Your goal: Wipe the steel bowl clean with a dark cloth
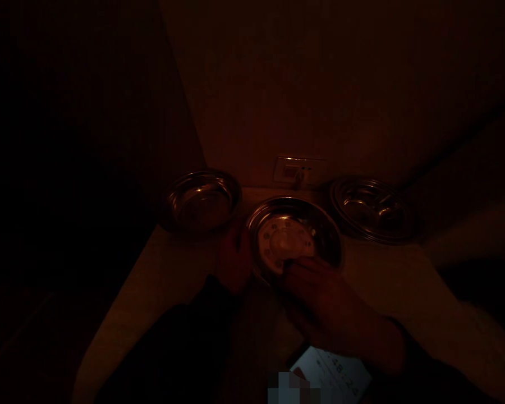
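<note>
In the dim reddish light, a shiny round metal bowl (338, 238) stands at the middle of the table. A pale disc (284, 242) with a ring of dark marks lies inside it, its near part hidden by my fingers. At the bowl's left edge, my left hand (234, 258) is closed on the rim; its fingertips are hard to see. My right hand (320, 292) reaches over the near right rim, its bent fingers pressed together at the disc's near edge. Whatever these fingers may hold is lost in the dark.
A second metal bowl (204, 205) stands back left. Back right are stacked metal plates (372, 210) with shiny things on them. A socket panel (298, 170) is on the wall behind. A lit screen (332, 373) lies below my right forearm. The wooden table (126, 314) has angled side edges.
</note>
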Action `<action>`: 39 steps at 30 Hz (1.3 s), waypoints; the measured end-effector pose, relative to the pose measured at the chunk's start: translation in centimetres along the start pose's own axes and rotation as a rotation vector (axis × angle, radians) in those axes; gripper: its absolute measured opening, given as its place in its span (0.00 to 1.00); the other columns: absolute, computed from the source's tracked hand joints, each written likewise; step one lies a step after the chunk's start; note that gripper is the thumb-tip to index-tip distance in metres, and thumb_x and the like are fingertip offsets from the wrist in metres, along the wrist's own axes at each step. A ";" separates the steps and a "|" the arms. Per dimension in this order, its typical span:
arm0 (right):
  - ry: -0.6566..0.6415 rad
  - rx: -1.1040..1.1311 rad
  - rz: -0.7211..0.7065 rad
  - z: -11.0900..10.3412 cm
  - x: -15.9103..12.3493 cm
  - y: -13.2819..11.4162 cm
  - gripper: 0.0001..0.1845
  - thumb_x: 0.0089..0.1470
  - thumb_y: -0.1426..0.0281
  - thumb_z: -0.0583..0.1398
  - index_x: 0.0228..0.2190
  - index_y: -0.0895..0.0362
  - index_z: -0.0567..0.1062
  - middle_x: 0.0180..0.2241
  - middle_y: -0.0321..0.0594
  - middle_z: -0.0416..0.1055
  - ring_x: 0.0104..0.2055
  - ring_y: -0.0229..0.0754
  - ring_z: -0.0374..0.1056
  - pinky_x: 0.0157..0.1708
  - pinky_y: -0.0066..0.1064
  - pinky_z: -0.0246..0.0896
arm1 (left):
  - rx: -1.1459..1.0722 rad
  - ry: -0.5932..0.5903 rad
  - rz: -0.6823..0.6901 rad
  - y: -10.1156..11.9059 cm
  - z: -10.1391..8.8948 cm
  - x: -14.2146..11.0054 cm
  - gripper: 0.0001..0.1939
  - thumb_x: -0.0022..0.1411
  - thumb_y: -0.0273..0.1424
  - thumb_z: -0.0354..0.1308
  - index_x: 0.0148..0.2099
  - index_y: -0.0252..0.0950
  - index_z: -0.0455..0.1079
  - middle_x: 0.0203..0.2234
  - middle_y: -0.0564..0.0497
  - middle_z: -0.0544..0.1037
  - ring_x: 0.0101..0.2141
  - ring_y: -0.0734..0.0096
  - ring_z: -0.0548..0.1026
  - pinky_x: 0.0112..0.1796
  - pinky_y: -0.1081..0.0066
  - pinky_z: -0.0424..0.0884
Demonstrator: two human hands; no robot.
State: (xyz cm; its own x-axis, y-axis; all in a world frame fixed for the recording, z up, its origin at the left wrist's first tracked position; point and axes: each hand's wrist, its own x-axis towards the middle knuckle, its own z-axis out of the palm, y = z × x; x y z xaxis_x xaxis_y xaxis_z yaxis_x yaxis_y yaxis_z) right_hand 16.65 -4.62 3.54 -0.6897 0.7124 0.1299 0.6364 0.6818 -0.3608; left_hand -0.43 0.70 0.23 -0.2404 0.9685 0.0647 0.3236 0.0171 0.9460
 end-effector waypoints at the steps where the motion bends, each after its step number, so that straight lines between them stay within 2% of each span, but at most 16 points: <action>1: -0.005 0.004 -0.005 0.0 0.1 0.0 0.09 0.54 0.75 0.54 0.38 0.57 0.71 0.37 0.43 0.70 0.42 0.45 0.62 0.44 0.39 0.56 | -0.004 -0.010 0.000 0.0 -0.1 0.0 0.19 0.64 0.32 0.46 0.51 0.30 0.70 0.48 0.43 0.76 0.49 0.62 0.73 0.51 0.64 0.66; 6: -0.098 0.104 -0.032 -2.0 -0.5 1.2 0.12 0.53 0.77 0.55 0.39 0.56 0.72 0.38 0.41 0.71 0.42 0.43 0.64 0.44 0.36 0.57 | -0.057 -0.077 0.015 -0.2 -0.3 0.5 0.21 0.63 0.32 0.46 0.53 0.28 0.69 0.48 0.42 0.75 0.49 0.61 0.73 0.51 0.64 0.67; 10: -0.100 0.142 -0.023 -2.8 -1.0 2.1 0.11 0.53 0.77 0.56 0.37 0.53 0.73 0.36 0.38 0.71 0.41 0.41 0.66 0.43 0.34 0.57 | -0.028 -0.105 -0.008 0.0 -0.5 0.7 0.21 0.63 0.33 0.47 0.53 0.28 0.70 0.48 0.41 0.75 0.49 0.59 0.72 0.51 0.62 0.66; 14: -0.096 0.139 -0.038 -2.4 -0.7 2.0 0.12 0.51 0.77 0.58 0.38 0.54 0.73 0.37 0.39 0.72 0.41 0.41 0.66 0.43 0.35 0.57 | -0.046 -0.087 -0.072 0.2 -0.6 0.9 0.19 0.63 0.32 0.47 0.51 0.29 0.71 0.47 0.43 0.76 0.49 0.61 0.72 0.52 0.62 0.65; 19: -0.041 0.086 -0.079 -1.7 -0.5 1.8 0.14 0.49 0.77 0.58 0.40 0.55 0.73 0.37 0.40 0.72 0.40 0.42 0.66 0.42 0.36 0.57 | -0.143 -0.080 -0.106 -0.4 -0.7 1.2 0.18 0.62 0.36 0.49 0.48 0.32 0.73 0.44 0.45 0.78 0.46 0.61 0.74 0.50 0.62 0.66; 26: 0.078 0.002 -0.131 -0.8 -0.5 2.2 0.12 0.54 0.75 0.56 0.41 0.56 0.72 0.38 0.43 0.72 0.40 0.43 0.67 0.42 0.38 0.60 | -0.105 -0.053 -0.122 0.2 -0.5 0.4 0.18 0.66 0.36 0.43 0.42 0.33 0.72 0.38 0.47 0.79 0.41 0.64 0.75 0.44 0.67 0.69; 32: 0.101 -0.012 -0.135 -0.4 -0.5 2.3 0.14 0.56 0.75 0.55 0.45 0.57 0.71 0.40 0.45 0.72 0.43 0.45 0.66 0.43 0.40 0.61 | -0.125 -0.035 -0.050 0.2 0.4 -0.8 0.20 0.66 0.35 0.44 0.56 0.33 0.65 0.51 0.45 0.73 0.51 0.65 0.71 0.51 0.66 0.66; 36: 0.064 0.009 -0.128 -0.3 -0.4 2.0 0.16 0.55 0.76 0.55 0.46 0.57 0.70 0.42 0.45 0.71 0.46 0.46 0.65 0.45 0.40 0.59 | -0.097 0.004 0.053 0.0 0.6 -1.0 0.22 0.66 0.35 0.44 0.58 0.30 0.63 0.55 0.43 0.69 0.56 0.66 0.66 0.55 0.67 0.61; 39: -0.010 0.037 -0.085 -1.1 -0.5 1.9 0.15 0.53 0.77 0.55 0.43 0.56 0.72 0.39 0.43 0.71 0.44 0.45 0.65 0.45 0.40 0.58 | -0.076 0.028 0.095 -0.1 0.5 -0.9 0.22 0.66 0.34 0.44 0.57 0.30 0.64 0.55 0.43 0.70 0.55 0.67 0.67 0.55 0.67 0.61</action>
State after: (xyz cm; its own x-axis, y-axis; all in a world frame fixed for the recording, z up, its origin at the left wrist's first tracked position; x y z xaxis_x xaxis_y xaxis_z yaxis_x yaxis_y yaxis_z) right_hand 18.61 -3.50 3.78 -0.7440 0.6506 0.1520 0.5626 0.7328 -0.3828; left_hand 0.25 -0.07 -0.10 -0.2372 0.9577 0.1631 0.2760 -0.0945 0.9565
